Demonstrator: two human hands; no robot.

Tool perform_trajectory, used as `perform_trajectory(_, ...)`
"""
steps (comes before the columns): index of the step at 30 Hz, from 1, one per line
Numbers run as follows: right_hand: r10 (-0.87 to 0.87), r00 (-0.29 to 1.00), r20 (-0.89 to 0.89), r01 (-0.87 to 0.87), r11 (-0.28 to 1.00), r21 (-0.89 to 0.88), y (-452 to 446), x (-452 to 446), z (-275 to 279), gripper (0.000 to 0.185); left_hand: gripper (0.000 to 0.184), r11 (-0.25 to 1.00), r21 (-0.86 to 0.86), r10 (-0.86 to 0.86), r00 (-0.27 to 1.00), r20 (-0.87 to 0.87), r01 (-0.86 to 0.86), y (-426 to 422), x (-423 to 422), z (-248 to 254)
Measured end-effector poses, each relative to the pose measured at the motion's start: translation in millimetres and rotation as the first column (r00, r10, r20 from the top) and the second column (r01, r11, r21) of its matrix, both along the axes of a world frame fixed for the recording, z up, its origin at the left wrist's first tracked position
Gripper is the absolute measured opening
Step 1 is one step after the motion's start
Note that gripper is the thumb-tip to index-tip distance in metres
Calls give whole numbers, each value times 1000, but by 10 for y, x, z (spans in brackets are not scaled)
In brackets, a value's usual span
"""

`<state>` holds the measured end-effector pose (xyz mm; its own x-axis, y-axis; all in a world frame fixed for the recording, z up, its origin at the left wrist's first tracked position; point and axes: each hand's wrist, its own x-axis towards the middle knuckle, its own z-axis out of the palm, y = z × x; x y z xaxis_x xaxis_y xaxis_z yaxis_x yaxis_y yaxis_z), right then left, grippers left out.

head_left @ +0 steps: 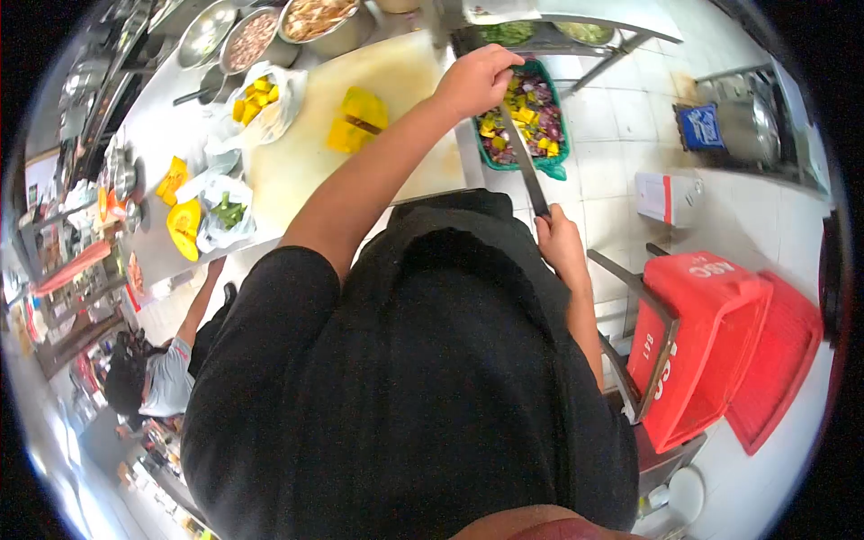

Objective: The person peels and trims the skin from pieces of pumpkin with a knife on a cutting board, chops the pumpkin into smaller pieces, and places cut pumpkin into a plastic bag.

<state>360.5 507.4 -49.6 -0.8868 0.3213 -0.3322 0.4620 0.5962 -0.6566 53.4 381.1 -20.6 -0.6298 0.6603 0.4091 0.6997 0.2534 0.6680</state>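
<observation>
My right hand [562, 241] grips the dark handle of a long knife [526, 166]. Its blade slants up and left across a green crate [564, 135] of chopped purple and yellow pieces. At the blade's far end is my left hand [477, 81], fingers curled together; what lies between them is hidden. Left of my left forearm, a piece of yellow pumpkin [346, 137] with a brown strip across it lies on a pale cutting board [292, 193].
Plastic bags of cut pumpkin [286, 112] and green pieces [227, 213] stand left, beside pumpkin wedges [184, 225]. Metal bowls [207, 36] line the back. A red bin [661, 333] stands right. Another person [169, 378] is at lower left.
</observation>
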Motion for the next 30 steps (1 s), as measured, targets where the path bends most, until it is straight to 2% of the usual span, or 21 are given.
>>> perform_trajectory(2,-6,1000,26,7,999,-40,-59,-38,51,21,25,995,72,68,993,-93,-61,-393,114,156)
perform_trajectory(4,16,1000,7,-15,995,-103,-107,-100,110,20,27,986,46,163,976,-146,-158,-923,189,123)
perform_trajectory(7,139,990,-26,-141,979,-147,-176,-317,175,18,34,892,-7,436,866,-243,-451,-1735,454,86)
perform_trajectory(9,239,971,-31,-240,953,-183,-233,-499,265,18,40,807,19,574,777,-256,-590,-2163,631,-6)
perform_trajectory(10,294,955,-35,-295,934,-199,-277,-606,291,18,41,777,12,617,759,-206,-629,-2298,701,-102)
perform_trajectory(12,446,895,-10,-446,892,-70,-367,-827,281,19,43,712,0,699,708,-101,-702,-2510,828,-280)
perform_trajectory(16,601,794,91,-608,787,105,-555,-1124,222,21,44,685,53,723,687,75,-727,-2555,894,-470)
perform_trajectory(18,632,770,91,-638,763,103,-659,-1209,164,23,45,671,73,725,673,143,-738,-2560,862,-510)
perform_trajectory(20,666,740,94,-673,733,100,-740,-1271,81,23,44,675,46,730,676,103,-736,-2629,837,-511)
perform_trajectory(24,728,682,72,-722,685,-92,-1034,-1466,111,27,42,667,47,745,667,-35,-743,-2843,759,-493)
perform_trajectory(25,738,668,95,-728,674,-124,-1077,-1520,134,28,40,680,59,733,680,-23,-731,-2903,740,-495)
perform_trajectory(30,682,723,115,-673,732,-110,-1164,-1575,198,26,34,757,53,653,756,-45,-651,-2955,598,-434)
